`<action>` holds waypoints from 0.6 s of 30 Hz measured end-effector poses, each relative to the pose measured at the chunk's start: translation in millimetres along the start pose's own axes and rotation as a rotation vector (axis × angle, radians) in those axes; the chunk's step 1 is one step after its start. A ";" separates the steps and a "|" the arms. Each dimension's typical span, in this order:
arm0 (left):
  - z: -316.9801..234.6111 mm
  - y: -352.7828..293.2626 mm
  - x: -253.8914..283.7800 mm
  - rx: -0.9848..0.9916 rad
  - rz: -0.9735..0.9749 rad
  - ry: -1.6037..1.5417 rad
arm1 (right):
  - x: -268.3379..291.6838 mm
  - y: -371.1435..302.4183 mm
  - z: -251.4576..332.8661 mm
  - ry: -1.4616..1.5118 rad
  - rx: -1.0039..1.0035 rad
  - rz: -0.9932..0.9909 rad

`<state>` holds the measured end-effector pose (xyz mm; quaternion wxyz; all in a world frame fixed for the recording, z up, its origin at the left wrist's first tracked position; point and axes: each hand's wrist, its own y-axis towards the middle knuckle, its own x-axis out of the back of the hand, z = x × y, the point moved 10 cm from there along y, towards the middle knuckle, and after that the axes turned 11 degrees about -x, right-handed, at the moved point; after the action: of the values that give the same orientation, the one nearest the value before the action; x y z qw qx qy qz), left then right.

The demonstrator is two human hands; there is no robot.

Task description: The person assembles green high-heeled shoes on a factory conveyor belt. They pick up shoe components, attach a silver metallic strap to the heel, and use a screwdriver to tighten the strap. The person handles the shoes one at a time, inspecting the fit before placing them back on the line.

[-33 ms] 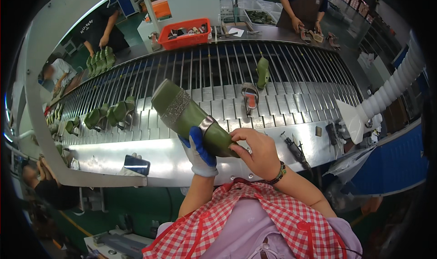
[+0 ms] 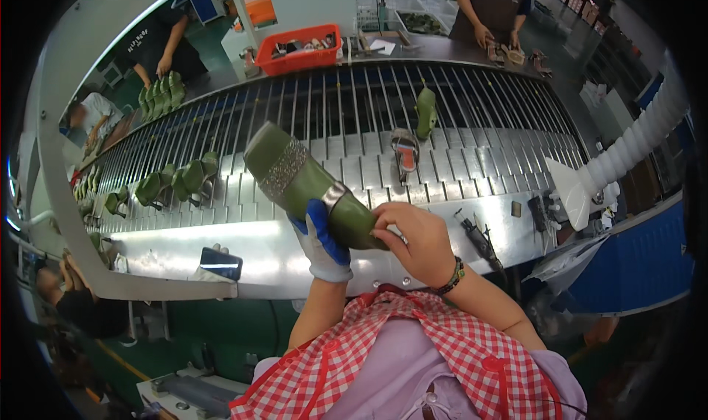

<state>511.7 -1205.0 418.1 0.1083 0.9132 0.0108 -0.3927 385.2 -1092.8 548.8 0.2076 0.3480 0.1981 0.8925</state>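
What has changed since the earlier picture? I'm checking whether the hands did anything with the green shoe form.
Nothing visibly changed: the gloved left hand and bare right hand grip the green shoe form over the conveyor as before.

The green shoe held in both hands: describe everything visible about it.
The green shoe is olive, smooth and slightly glossy, with a glittery silver band across its upper part and a silver patch lower down. It is held tilted above the slatted conveyor. The left hand, in a blue-and-white glove, grips it from below; the bare right hand holds its lower end.
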 end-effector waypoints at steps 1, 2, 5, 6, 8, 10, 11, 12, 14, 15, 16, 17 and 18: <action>-0.7 2.2 -2.0 -0.011 -0.034 -0.003 | -1.0 3.2 1.9 -0.043 0.035 0.010; 3.3 4.4 1.5 -0.003 -0.009 0.025 | -3.2 2.5 -0.1 -0.071 0.033 -0.011; 19.0 8.4 17.6 0.052 0.106 0.023 | -13.4 -1.4 -2.5 -0.089 0.030 0.051; 18.5 7.6 16.2 0.062 0.107 -0.004 | -14.9 -0.4 -3.9 -0.063 0.027 0.074; 14.3 5.9 12.9 0.063 0.081 -0.009 | -18.4 -2.8 -8.5 -0.024 0.017 0.112; 13.6 3.5 15.1 0.044 0.030 0.037 | -21.3 -6.7 -13.2 0.000 0.005 0.142; 16.2 4.2 14.7 0.061 0.021 0.029 | -21.2 -5.9 -16.3 0.019 -0.013 0.147; 18.5 4.3 15.0 0.077 0.012 0.020 | -20.3 -6.1 -19.5 0.038 -0.030 0.153; 23.4 4.8 15.4 0.100 0.011 0.008 | -21.2 -5.9 -23.2 0.040 -0.044 0.173; 26.1 5.2 15.3 0.107 0.020 0.005 | -22.5 -5.5 -23.8 0.024 -0.041 0.187; 27.6 4.9 14.7 0.114 0.028 0.002 | -23.7 -5.4 -24.2 0.008 -0.039 0.201; 26.9 5.5 14.0 0.103 0.021 0.011 | -23.4 -4.6 -25.8 -0.006 -0.038 0.194; 25.7 5.4 12.3 0.092 0.014 0.020 | -23.2 -4.7 -27.5 -0.020 -0.037 0.187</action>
<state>502.3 -1216.4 393.2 0.0689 0.9212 -0.0123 -0.3827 382.5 -1106.4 515.3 0.1317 0.3699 0.1462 0.9080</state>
